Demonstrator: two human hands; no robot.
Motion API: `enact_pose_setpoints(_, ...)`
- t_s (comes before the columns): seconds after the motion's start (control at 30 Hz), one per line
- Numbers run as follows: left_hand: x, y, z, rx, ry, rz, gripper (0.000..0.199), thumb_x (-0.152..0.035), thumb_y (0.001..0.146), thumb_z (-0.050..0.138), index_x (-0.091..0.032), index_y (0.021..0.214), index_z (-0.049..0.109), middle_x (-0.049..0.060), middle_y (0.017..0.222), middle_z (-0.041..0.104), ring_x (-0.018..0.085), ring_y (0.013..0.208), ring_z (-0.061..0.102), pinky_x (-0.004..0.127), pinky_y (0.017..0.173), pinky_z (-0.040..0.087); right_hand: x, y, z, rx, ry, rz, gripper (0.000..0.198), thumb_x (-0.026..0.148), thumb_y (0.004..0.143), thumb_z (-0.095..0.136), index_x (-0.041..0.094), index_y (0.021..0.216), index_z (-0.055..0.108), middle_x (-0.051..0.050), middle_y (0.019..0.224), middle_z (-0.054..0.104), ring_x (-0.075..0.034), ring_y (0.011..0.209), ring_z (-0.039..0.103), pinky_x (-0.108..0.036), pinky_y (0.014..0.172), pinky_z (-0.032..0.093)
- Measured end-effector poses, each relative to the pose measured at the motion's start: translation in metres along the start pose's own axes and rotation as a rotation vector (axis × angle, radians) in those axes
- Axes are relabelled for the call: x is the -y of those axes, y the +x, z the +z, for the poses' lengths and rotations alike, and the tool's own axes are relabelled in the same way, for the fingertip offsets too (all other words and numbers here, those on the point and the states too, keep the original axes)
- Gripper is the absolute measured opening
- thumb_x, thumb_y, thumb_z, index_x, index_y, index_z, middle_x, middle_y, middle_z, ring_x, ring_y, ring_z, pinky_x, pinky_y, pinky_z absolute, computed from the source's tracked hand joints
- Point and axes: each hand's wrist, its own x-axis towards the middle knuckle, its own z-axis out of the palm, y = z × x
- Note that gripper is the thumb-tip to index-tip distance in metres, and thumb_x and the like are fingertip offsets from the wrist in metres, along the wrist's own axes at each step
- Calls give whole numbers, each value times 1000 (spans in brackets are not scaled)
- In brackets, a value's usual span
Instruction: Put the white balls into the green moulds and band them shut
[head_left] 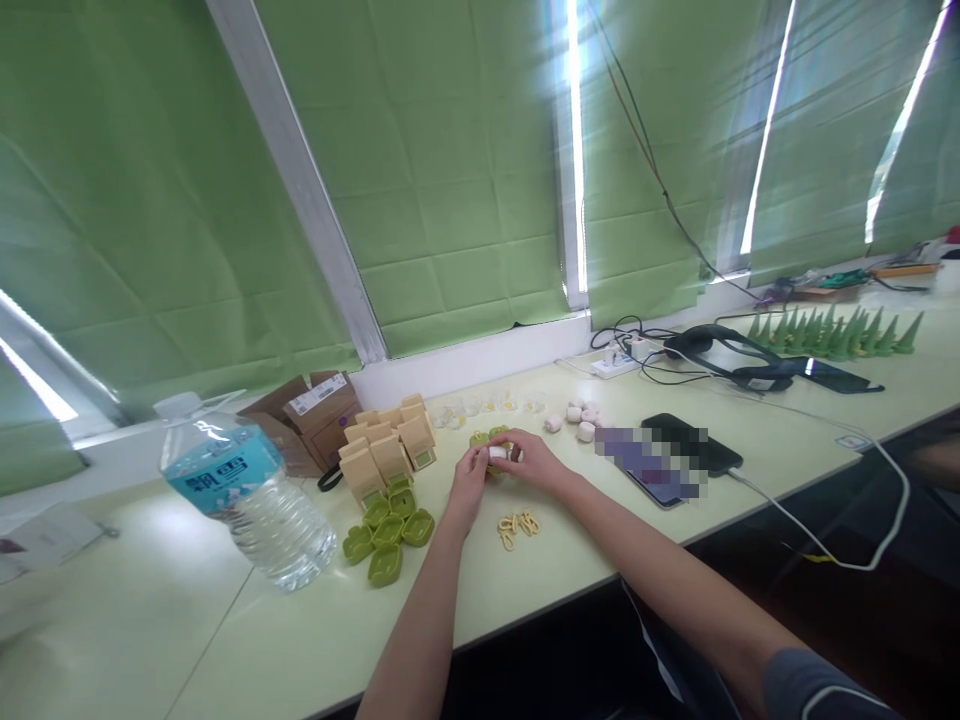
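Between my left hand (pixel 471 478) and my right hand (pixel 531 460) is a small white rounded piece (pixel 498 454), gripped by the fingers of both. Small green pieces (pixel 480 438) show just behind my fingers, partly hidden by them. On the table below my hands lie several pale yellow loops (pixel 517 526). To the left sits a group of olive-green hollow cups (pixel 387 530). Several pinkish-white rounded pieces (pixel 585 415) stand beyond my right hand. Clear pieces with yellow bits (pixel 491 404) lie at the back.
Cream-coloured block-like pieces (pixel 390 445) stand before an open cardboard box (pixel 319 410). A large water bottle (pixel 247 490) is at left. Phones (pixel 694 445), a white cable (pixel 892 500), a power strip (pixel 615 364), a black headset (pixel 739 355) and green cones (pixel 840 332) occupy the right.
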Motion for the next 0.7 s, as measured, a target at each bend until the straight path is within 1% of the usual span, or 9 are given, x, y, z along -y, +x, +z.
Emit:
enact_pose_setpoints(0.17, -6, -4, 2, 17, -4, -25, 47, -55, 81, 60, -16, 107, 63, 7, 98, 65, 17, 83, 59, 28, 73, 47, 2, 0, -1, -2, -9, -33, 30, 35, 83, 66, 20, 110, 69, -7, 106, 65, -10, 64, 53, -27, 67, 49)
enact_pose_setpoints(0.3, -10, -6, 3, 42, 11, -23, 44, -52, 84, 58, -16, 109, 61, 8, 101, 65, 18, 86, 60, 29, 77, 48, 1, 0, -1, 9, -33, -9, 31, 34, 83, 66, 22, 111, 70, -6, 107, 64, -9, 62, 53, -27, 67, 49)
enact_pose_setpoints(0.47, -6, -5, 2, 26, 65, -11, 40, -47, 85, 56, -15, 107, 59, 9, 98, 66, 20, 89, 62, 33, 83, 49, -2, 0, 1, 14, -45, -13, 31, 33, 80, 69, 22, 109, 71, -6, 104, 63, -8, 59, 52, -27, 65, 49)
enact_pose_setpoints(0.7, -2, -1, 2, 30, 39, -27, 45, -49, 83, 59, -13, 110, 61, 11, 102, 67, 21, 91, 62, 33, 82, 49, -8, 1, 3, -2, -47, -39, 29, 31, 78, 71, 22, 106, 72, -4, 101, 64, -7, 58, 52, -26, 63, 49)
